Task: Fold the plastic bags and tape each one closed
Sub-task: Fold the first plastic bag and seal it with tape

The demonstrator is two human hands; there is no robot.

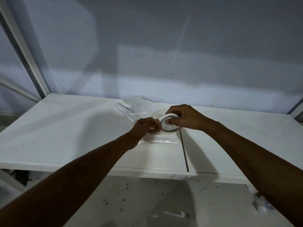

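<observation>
My right hand point(183, 117) grips a white roll of tape point(169, 127) above the white table point(65, 128), fingers curled over its rim and thumb at the inner ring. My left hand point(145, 126) pinches the loose tape end at the roll's left edge. Just below the hands lies a folded clear plastic bag point(157, 140), flat on the table. Further back sits a small pile of clear plastic bags point(132, 108) with a white strip across it.
A seam point(184, 153) runs front to back between two tabletop panels just right of the folded bag. A grey wall point(164, 54) rises behind the table. A metal frame post point(24, 51) stands at the left. The stained floor below holds small white scraps point(173, 214).
</observation>
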